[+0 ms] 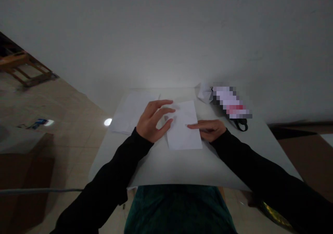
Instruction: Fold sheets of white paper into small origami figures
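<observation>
A small white sheet of paper [183,137], which looks folded, lies on the white table [161,168] in front of me. My left hand [154,121] is at its left edge, fingers spread and curved, with the fingertips over or near the paper; whether they touch it I cannot tell. At the right edge, my right hand [209,129] has one finger laid on top of the sheet, while its other fingers go beside or under the edge, so the paper sits between them. Left of my left hand, larger white sheets [127,112] lie in a loose stack.
A crumpled piece of paper [205,93] lies at the back of the table, against the wall [166,36]. Beside it is a blurred-out object [231,102] with a black strap [242,124]. A wooden stool [23,66] stands on the tiled floor at far left.
</observation>
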Demonstrator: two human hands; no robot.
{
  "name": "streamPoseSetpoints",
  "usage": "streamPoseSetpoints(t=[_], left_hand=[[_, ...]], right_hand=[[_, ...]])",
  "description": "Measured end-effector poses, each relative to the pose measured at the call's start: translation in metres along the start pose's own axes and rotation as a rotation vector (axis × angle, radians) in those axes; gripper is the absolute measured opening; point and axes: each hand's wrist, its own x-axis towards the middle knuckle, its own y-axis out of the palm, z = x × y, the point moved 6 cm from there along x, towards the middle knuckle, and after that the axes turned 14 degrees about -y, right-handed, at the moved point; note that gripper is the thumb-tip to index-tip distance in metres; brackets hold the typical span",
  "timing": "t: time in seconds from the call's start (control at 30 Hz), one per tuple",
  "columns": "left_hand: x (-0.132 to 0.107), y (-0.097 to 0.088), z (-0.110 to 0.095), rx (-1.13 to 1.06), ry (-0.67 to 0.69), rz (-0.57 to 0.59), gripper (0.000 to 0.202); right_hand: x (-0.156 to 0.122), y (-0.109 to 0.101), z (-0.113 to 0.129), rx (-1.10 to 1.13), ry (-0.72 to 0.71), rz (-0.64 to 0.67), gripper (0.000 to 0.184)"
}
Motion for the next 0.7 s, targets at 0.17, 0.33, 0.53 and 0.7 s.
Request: streamPoseSetpoints(t=[0.17, 0.33, 0.53, 0.7], left_hand=[[-0.024, 0.028, -0.012, -0.199, 0.11, 0.366, 0.019], [-0.039, 0.043, -0.009, -0.22, 0.105, 0.406, 0.015], [-0.044, 0.045, -0.007, -0.231, 0.116, 0.382, 0.052], [-0.041, 0.043, -0.005, -0.206, 0.027, 0.394, 0.063]], right_hand=[[0.001, 0.011, -0.009, 0.025, -0.107, 0.166, 0.018], [-0.004, 0.011, -0.008, -0.163, -0.38, 0.248, 0.022], [-0.01, -0.001, -0.012, -0.497, -0.309, 0.21, 0.019], [-0.006, -0.004, -0.011, -0.511, -0.285, 0.189, 0.018]])
